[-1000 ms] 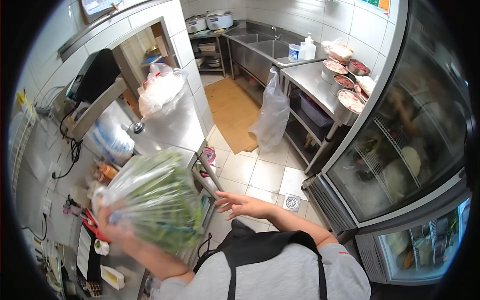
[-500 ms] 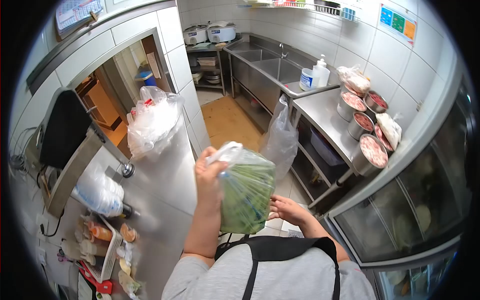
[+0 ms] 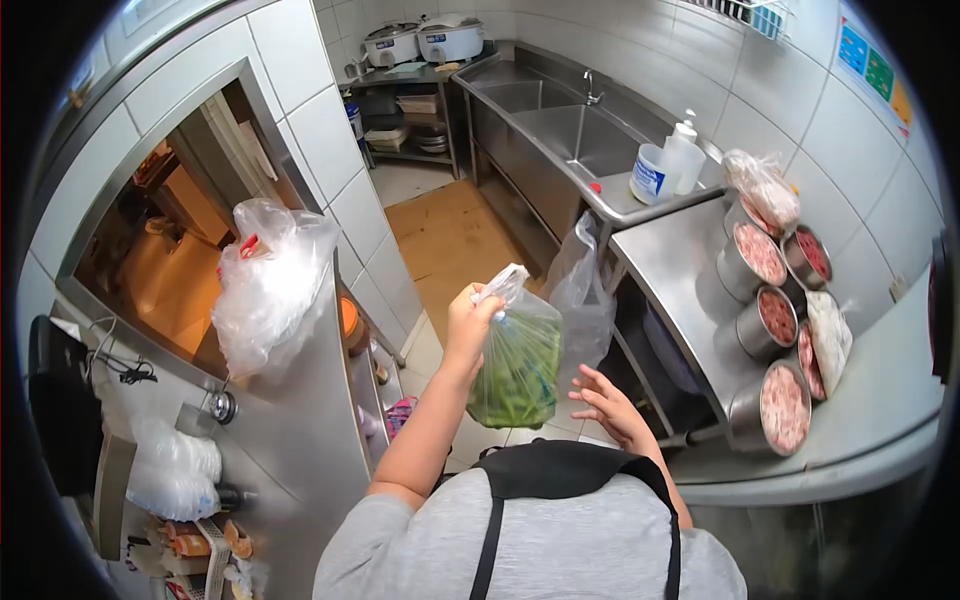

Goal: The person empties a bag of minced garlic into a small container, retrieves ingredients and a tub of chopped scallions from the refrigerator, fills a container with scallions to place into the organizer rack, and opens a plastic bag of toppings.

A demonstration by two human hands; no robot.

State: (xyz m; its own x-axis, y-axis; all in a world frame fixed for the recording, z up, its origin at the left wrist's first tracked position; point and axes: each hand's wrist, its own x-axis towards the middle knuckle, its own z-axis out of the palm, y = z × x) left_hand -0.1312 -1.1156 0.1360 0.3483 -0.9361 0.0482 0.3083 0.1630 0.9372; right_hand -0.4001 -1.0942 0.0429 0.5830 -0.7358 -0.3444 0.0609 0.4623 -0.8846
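My left hand (image 3: 470,328) is closed around the gathered top of a clear plastic bag of green vegetables (image 3: 518,372). The bag hangs upright in front of my chest, and its twisted white neck sticks out above my fist. I cannot make out the exact kind of vegetable through the plastic. To the right of the bag, my right hand (image 3: 608,405) is held with its fingers apart and nothing in them. It does not touch the bag. Behind, a translucent plastic bag (image 3: 582,300) hangs by the corner of the sink.
Metal pots of raw meat (image 3: 785,405) stand on the steel table (image 3: 672,268) at right. A double sink (image 3: 560,130) lines the back wall. A large bundle of plastic bags (image 3: 270,285) sits on the left counter (image 3: 290,440). Cardboard (image 3: 450,225) covers part of the floor.
My view has shifted, with more of the pots and pass-through window showing. The vegetable bag now hangs apart from my right hand, whose fingers were close to its side before.
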